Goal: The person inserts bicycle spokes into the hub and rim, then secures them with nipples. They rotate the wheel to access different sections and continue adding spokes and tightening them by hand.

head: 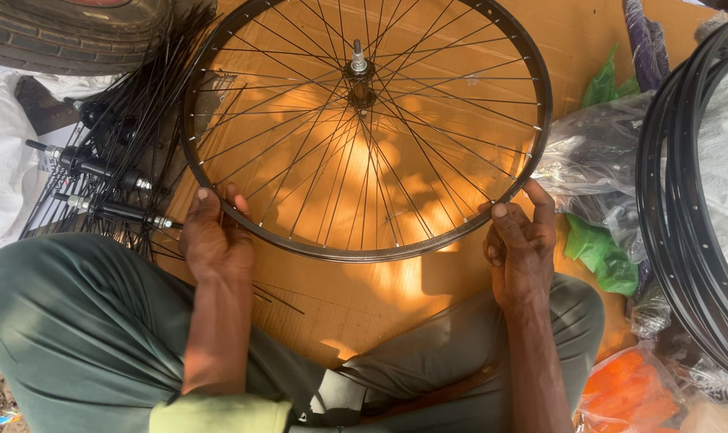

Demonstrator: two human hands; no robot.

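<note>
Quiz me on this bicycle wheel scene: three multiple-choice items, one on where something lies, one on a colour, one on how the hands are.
1. Where are the loose hubs with spokes?
A. to the person's left of the wheel
B. inside the wheel
C. on the person's right knee

2. What colour is the rim of the wheel?
A. white
B. black
C. red

3. How is the wheel held?
A. by one hand only
B. by both hands at the rim
C. by nobody

Answers: 1 A, they lie beside the left hand. 2 B, the rim is dark black. 3 B, the left hand and right hand each grip the near rim.
</note>
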